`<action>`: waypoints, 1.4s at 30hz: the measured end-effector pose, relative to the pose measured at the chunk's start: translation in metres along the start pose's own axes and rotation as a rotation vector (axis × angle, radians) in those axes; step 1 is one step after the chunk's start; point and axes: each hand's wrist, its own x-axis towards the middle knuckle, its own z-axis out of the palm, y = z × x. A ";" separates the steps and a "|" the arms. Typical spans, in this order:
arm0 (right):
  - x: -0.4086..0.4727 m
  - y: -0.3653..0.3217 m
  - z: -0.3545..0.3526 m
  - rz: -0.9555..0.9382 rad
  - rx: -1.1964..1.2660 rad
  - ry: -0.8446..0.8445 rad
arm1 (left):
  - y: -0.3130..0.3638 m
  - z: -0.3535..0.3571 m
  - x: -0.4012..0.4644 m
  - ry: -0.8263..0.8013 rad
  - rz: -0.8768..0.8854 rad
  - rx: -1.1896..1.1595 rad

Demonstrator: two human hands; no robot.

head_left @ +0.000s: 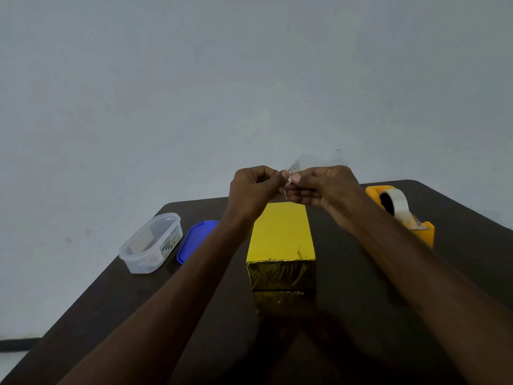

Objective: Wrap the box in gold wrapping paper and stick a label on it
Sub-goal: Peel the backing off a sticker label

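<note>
Here both hands meet above the gold-wrapped box (281,245) – left hand (254,190) and right hand (323,188) each pinch the small label (293,173) between fingertips – while the box stands on the dark table (194,301).

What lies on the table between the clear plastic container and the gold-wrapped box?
In the head view, the blue lid lies flat between the clear container and the gold-wrapped box.

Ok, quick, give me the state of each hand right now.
Left hand: fingers pinch the small white paper label, held above the gold-wrapped box.
Right hand: fingers pinch the same label from the other side.
</note>
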 end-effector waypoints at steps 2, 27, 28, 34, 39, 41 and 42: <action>0.000 0.000 0.001 -0.040 -0.073 0.022 | 0.001 -0.001 -0.001 -0.001 -0.008 -0.018; 0.006 0.025 0.005 -0.143 -0.339 0.198 | -0.041 -0.084 -0.028 0.162 -0.562 0.075; 0.006 0.027 0.008 -0.151 -0.338 0.196 | -0.045 -0.088 -0.031 0.172 -0.588 0.085; 0.006 0.027 0.014 -0.175 -0.327 0.159 | -0.073 -0.090 -0.040 0.095 -0.747 0.366; 0.008 0.029 0.015 -0.212 -0.434 0.118 | -0.063 -0.085 -0.041 0.014 -0.420 1.003; 0.008 0.028 0.015 -0.249 -0.527 0.131 | -0.050 -0.080 -0.037 0.024 -0.237 0.972; 0.009 0.028 0.015 -0.280 -0.575 0.137 | -0.041 -0.077 -0.035 0.029 -0.156 0.891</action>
